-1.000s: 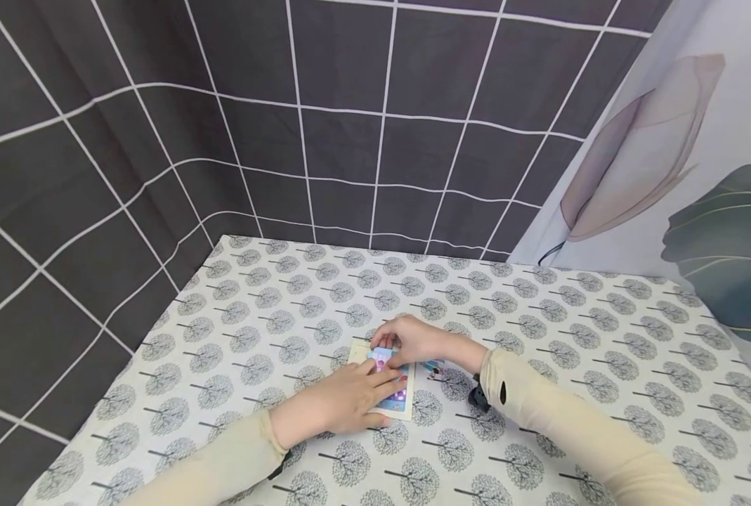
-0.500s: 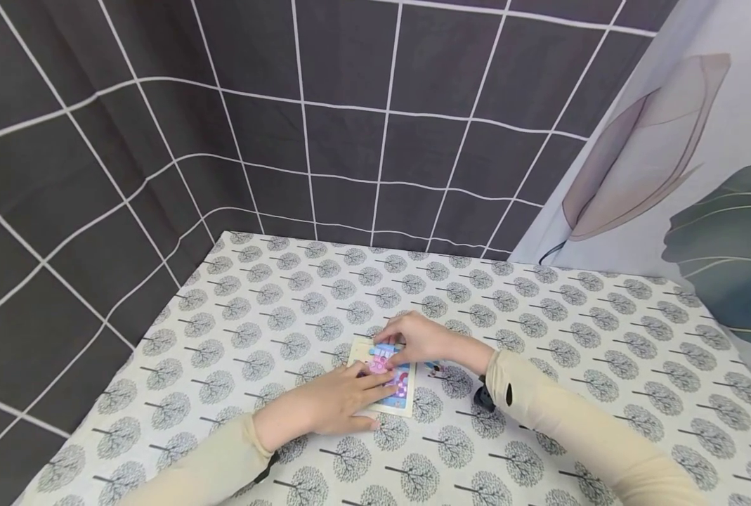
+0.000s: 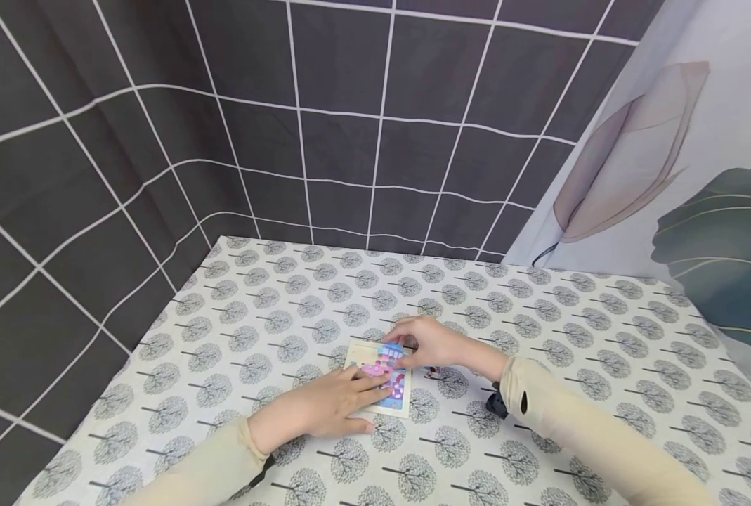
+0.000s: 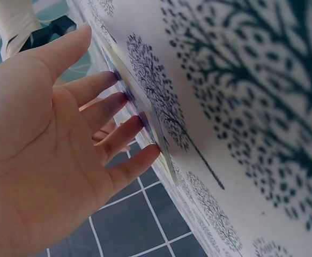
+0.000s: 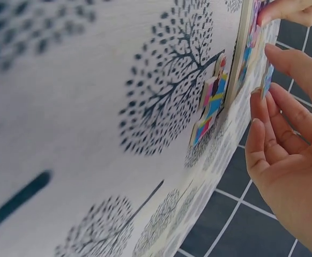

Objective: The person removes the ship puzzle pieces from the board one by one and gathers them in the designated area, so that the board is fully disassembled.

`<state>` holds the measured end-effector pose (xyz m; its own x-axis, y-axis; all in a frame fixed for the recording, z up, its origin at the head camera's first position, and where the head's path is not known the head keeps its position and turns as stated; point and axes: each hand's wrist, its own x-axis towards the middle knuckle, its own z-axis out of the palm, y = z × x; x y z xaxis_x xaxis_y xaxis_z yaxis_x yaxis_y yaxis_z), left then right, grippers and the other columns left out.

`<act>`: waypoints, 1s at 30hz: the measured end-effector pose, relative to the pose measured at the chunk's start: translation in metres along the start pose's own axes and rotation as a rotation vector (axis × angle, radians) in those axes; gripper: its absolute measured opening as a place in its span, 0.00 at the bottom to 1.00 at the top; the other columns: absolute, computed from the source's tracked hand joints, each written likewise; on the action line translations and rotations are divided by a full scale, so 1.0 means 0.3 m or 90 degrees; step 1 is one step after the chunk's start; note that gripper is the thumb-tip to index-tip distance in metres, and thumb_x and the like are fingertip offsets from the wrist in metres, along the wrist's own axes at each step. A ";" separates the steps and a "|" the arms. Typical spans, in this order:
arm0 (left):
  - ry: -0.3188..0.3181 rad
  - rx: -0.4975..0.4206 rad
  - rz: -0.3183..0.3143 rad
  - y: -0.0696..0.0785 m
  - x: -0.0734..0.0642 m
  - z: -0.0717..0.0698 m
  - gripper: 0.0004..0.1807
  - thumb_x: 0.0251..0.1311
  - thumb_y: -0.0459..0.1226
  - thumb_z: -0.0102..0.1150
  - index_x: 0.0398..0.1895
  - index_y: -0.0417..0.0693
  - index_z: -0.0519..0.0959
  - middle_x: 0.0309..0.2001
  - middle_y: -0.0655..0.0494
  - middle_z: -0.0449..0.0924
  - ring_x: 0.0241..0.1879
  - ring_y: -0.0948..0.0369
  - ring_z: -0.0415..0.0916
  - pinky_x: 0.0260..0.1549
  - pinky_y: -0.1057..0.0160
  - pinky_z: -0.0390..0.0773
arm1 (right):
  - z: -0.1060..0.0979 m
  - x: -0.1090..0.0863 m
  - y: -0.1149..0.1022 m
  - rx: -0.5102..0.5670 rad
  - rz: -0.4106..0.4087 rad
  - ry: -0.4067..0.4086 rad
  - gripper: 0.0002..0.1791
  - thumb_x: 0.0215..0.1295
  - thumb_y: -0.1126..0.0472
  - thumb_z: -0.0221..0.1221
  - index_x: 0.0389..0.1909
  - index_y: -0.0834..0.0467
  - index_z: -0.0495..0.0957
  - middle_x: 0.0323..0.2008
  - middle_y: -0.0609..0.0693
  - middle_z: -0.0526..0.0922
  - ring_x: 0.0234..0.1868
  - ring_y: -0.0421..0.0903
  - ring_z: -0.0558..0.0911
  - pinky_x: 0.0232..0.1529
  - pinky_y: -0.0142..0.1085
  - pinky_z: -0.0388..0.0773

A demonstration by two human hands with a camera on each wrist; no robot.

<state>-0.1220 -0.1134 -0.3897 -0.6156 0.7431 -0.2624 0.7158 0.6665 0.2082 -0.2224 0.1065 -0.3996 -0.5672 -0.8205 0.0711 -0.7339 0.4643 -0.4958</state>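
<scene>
While the left hand [image 3: 324, 404] rests parted fingers on the jigsaw board [image 3: 359, 350], apparently steadying it on the desk [image 3: 223, 337], the right hand [image 3: 435, 343] pinches a blue jigsaw piece [image 5: 267, 79] at its far-right corner, seemingly for control.

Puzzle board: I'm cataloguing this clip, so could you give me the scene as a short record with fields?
left hand: fingers spread, tips on the puzzle board
right hand: pinches a blue puzzle piece near the board's far right corner
puzzle board: pale, partly filled, bare at far left
loose pieces: on the cloth, right of the board
cloth: white, tree print
curtain: dark, white grid
</scene>
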 end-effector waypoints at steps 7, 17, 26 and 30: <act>0.007 -0.025 0.000 -0.010 0.000 0.015 0.33 0.65 0.54 0.43 0.72 0.60 0.54 0.73 0.61 0.47 0.70 0.47 0.49 0.66 0.46 0.56 | -0.006 -0.043 0.009 -0.007 0.016 0.005 0.22 0.48 0.59 0.68 0.46 0.61 0.80 0.39 0.47 0.83 0.37 0.39 0.78 0.39 0.28 0.78; 0.014 -0.025 0.013 -0.005 0.000 0.014 0.33 0.65 0.54 0.43 0.72 0.58 0.55 0.73 0.62 0.46 0.70 0.48 0.49 0.68 0.48 0.53 | -0.013 -0.107 0.016 -0.009 0.031 0.019 0.22 0.48 0.59 0.69 0.45 0.62 0.80 0.35 0.47 0.83 0.34 0.38 0.78 0.35 0.27 0.78; 0.014 -0.032 0.004 0.000 0.001 0.015 0.32 0.65 0.53 0.44 0.71 0.58 0.56 0.73 0.61 0.48 0.70 0.49 0.50 0.66 0.45 0.56 | -0.036 -0.167 0.020 -0.005 0.049 0.011 0.21 0.48 0.59 0.69 0.45 0.61 0.81 0.33 0.45 0.82 0.31 0.38 0.76 0.32 0.28 0.77; 0.010 -0.032 0.002 -0.001 -0.001 0.011 0.32 0.65 0.53 0.45 0.71 0.58 0.57 0.73 0.61 0.49 0.69 0.49 0.51 0.66 0.45 0.57 | -0.045 -0.188 0.016 -0.007 0.075 0.010 0.21 0.48 0.58 0.69 0.46 0.58 0.81 0.33 0.42 0.81 0.30 0.38 0.74 0.31 0.27 0.75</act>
<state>-0.1210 -0.1140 -0.3928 -0.6190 0.7458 -0.2463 0.7004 0.6661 0.2566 -0.1988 0.1596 -0.3944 -0.6554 -0.7548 0.0269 -0.6662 0.5609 -0.4914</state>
